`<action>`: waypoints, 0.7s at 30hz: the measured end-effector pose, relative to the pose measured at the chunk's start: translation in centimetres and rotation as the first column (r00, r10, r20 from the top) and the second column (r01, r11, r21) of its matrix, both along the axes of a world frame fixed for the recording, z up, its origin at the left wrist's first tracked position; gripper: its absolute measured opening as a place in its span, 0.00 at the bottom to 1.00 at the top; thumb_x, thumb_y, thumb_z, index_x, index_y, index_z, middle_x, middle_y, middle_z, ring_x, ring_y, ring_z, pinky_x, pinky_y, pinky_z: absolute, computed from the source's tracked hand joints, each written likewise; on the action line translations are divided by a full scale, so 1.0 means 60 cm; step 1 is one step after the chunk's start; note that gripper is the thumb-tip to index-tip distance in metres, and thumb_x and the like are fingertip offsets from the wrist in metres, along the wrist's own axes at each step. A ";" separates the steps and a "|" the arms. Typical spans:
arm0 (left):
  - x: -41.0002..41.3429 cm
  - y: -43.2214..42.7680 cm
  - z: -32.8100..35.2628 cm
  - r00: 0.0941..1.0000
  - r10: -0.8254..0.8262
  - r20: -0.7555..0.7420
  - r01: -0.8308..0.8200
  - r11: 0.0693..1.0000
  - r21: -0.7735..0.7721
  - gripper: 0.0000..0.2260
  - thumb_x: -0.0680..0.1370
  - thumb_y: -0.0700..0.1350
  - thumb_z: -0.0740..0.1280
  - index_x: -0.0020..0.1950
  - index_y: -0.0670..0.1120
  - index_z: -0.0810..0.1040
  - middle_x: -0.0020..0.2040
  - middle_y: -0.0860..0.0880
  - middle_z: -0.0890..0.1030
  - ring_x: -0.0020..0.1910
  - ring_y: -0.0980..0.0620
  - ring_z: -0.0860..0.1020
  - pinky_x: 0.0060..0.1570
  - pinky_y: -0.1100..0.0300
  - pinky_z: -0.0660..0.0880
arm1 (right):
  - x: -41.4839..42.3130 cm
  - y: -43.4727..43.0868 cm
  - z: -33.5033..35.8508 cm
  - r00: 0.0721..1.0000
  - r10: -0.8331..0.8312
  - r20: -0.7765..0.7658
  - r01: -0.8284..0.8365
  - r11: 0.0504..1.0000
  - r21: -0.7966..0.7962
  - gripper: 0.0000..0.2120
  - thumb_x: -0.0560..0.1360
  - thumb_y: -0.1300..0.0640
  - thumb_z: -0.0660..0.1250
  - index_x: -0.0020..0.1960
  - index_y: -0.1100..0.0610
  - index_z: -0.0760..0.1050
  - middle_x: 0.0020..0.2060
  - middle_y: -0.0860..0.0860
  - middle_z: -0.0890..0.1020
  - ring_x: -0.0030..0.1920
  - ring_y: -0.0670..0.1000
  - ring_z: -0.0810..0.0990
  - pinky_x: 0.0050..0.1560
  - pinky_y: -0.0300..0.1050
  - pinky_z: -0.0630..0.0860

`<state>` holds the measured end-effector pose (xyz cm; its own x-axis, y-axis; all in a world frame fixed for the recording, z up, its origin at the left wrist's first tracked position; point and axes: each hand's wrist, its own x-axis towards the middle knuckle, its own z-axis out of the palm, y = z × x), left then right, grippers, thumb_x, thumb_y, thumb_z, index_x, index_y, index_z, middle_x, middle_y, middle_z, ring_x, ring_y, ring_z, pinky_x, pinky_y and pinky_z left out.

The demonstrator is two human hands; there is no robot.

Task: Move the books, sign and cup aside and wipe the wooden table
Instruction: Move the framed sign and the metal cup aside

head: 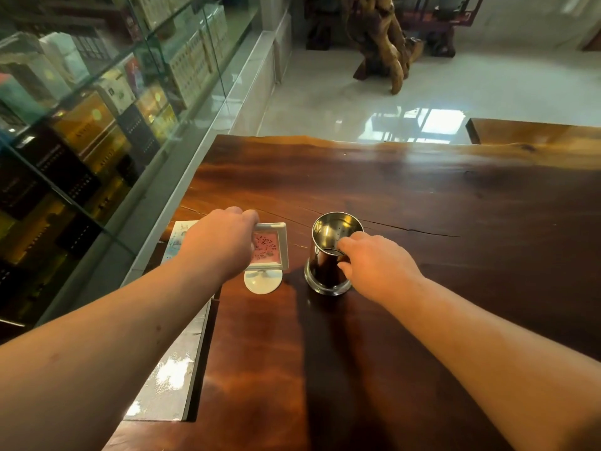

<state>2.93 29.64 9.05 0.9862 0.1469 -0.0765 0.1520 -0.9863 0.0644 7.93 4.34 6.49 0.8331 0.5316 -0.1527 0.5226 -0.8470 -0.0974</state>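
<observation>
On the dark reddish-brown wooden table [422, 196], a shiny cylindrical steel cup [330, 252] stood upright. The right hand [374, 265] wrapped its fingers around the cup's side. Just left of the cup stood a small white-framed sign with a pink card on a round white base [270, 252]; the left hand [218, 242] gripped its frame's top left corner. Left of the cup, beyond the sign, lay a pale illustrated book [177, 236], partly hidden by that hand.
</observation>
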 end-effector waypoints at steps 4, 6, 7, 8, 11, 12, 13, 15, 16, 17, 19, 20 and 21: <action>-0.017 -0.003 0.015 1.000 -0.022 0.018 0.021 1.000 0.004 0.33 0.72 0.64 0.74 0.74 0.55 0.69 0.68 0.50 0.76 0.64 0.47 0.73 0.58 0.48 0.77 | -0.012 -0.014 0.027 0.997 -0.048 0.061 0.044 0.998 0.054 0.32 0.75 0.36 0.70 0.74 0.48 0.66 0.63 0.48 0.76 0.58 0.55 0.77 0.47 0.51 0.80; -0.028 -0.012 0.034 0.998 -0.051 0.048 0.050 0.999 0.015 0.40 0.69 0.71 0.72 0.76 0.56 0.66 0.74 0.50 0.72 0.71 0.45 0.70 0.65 0.45 0.75 | -0.024 -0.019 0.047 0.994 -0.053 0.096 0.045 0.995 0.084 0.39 0.72 0.32 0.71 0.75 0.47 0.64 0.65 0.48 0.75 0.60 0.56 0.75 0.51 0.53 0.81; -0.032 -0.022 0.047 0.995 -0.080 0.063 0.079 0.997 0.014 0.41 0.69 0.73 0.71 0.76 0.56 0.66 0.76 0.50 0.71 0.72 0.45 0.69 0.66 0.44 0.74 | -0.033 -0.025 0.060 0.992 -0.052 0.118 0.042 0.996 0.082 0.40 0.70 0.31 0.71 0.76 0.47 0.63 0.65 0.49 0.75 0.61 0.56 0.75 0.53 0.54 0.81; -0.035 -0.038 0.062 0.989 -0.126 0.077 0.125 0.992 0.012 0.41 0.68 0.74 0.70 0.76 0.56 0.66 0.76 0.50 0.71 0.72 0.45 0.69 0.66 0.44 0.74 | -0.044 -0.035 0.077 0.989 -0.059 0.135 0.049 0.996 0.080 0.41 0.69 0.30 0.70 0.76 0.47 0.63 0.66 0.49 0.75 0.61 0.56 0.75 0.54 0.55 0.81; -0.041 -0.099 0.110 0.962 -0.253 0.103 0.254 0.967 0.003 0.40 0.68 0.75 0.68 0.74 0.57 0.68 0.72 0.51 0.74 0.68 0.46 0.71 0.62 0.47 0.75 | -0.084 -0.081 0.127 0.979 -0.110 0.172 0.098 0.992 0.081 0.41 0.69 0.28 0.69 0.75 0.47 0.64 0.65 0.49 0.76 0.61 0.56 0.76 0.54 0.56 0.81; -0.042 -0.125 0.124 0.951 -0.289 0.106 0.291 0.957 -0.006 0.39 0.67 0.75 0.67 0.73 0.57 0.69 0.70 0.51 0.75 0.67 0.46 0.72 0.61 0.47 0.75 | -0.097 -0.102 0.144 0.973 -0.140 0.185 0.127 0.989 0.077 0.41 0.69 0.28 0.68 0.75 0.48 0.65 0.65 0.49 0.76 0.60 0.56 0.76 0.53 0.55 0.81; -0.044 -0.154 0.136 0.940 -0.325 0.108 0.328 0.944 -0.015 0.39 0.67 0.75 0.65 0.72 0.57 0.69 0.69 0.52 0.76 0.66 0.46 0.72 0.61 0.48 0.76 | -0.112 -0.127 0.160 0.965 -0.169 0.200 0.158 0.985 0.068 0.41 0.69 0.28 0.68 0.75 0.48 0.65 0.65 0.49 0.76 0.60 0.55 0.76 0.53 0.54 0.81; -0.047 -0.218 0.155 0.913 -0.393 0.112 0.398 0.917 -0.030 0.40 0.66 0.77 0.60 0.72 0.58 0.68 0.70 0.53 0.75 0.67 0.47 0.72 0.62 0.48 0.76 | -0.143 -0.183 0.191 0.948 -0.232 0.220 0.226 0.973 0.049 0.41 0.69 0.27 0.66 0.75 0.48 0.66 0.66 0.49 0.76 0.61 0.55 0.76 0.53 0.54 0.81; -0.050 -0.252 0.163 0.898 -0.424 0.118 0.430 0.903 -0.030 0.40 0.66 0.77 0.60 0.73 0.59 0.68 0.71 0.53 0.75 0.68 0.47 0.72 0.62 0.48 0.76 | -0.160 -0.215 0.204 0.938 -0.263 0.226 0.260 0.965 0.043 0.42 0.69 0.27 0.66 0.76 0.48 0.65 0.66 0.49 0.76 0.61 0.54 0.75 0.54 0.54 0.81; -0.054 -0.287 0.171 0.882 -0.454 0.128 0.461 0.887 -0.026 0.39 0.67 0.78 0.62 0.73 0.59 0.67 0.71 0.54 0.74 0.69 0.48 0.71 0.63 0.49 0.76 | -0.178 -0.248 0.217 0.927 -0.297 0.230 0.295 0.954 0.041 0.42 0.70 0.26 0.66 0.76 0.48 0.65 0.67 0.49 0.76 0.62 0.54 0.75 0.55 0.54 0.80; -0.065 -0.361 0.188 0.838 -0.524 0.149 0.532 0.846 -0.017 0.38 0.68 0.77 0.63 0.73 0.60 0.67 0.71 0.55 0.74 0.69 0.49 0.71 0.63 0.50 0.75 | -0.218 -0.319 0.240 0.900 -0.370 0.229 0.372 0.928 0.038 0.42 0.70 0.27 0.65 0.77 0.48 0.64 0.67 0.49 0.75 0.63 0.55 0.74 0.57 0.54 0.79; -0.071 -0.399 0.198 0.812 -0.562 0.155 0.571 0.821 -0.015 0.38 0.68 0.77 0.63 0.73 0.60 0.67 0.71 0.55 0.74 0.68 0.49 0.71 0.62 0.49 0.75 | -0.240 -0.355 0.250 0.883 -0.408 0.231 0.411 0.911 0.038 0.42 0.70 0.27 0.65 0.77 0.49 0.64 0.68 0.50 0.74 0.63 0.55 0.74 0.57 0.54 0.78; -0.078 -0.438 0.208 0.784 -0.600 0.159 0.610 0.792 -0.017 0.38 0.68 0.77 0.63 0.73 0.59 0.68 0.70 0.54 0.75 0.68 0.48 0.72 0.62 0.48 0.76 | -0.264 -0.391 0.260 0.863 -0.446 0.236 0.450 0.892 0.041 0.42 0.70 0.27 0.65 0.77 0.49 0.64 0.68 0.50 0.74 0.63 0.55 0.73 0.58 0.54 0.78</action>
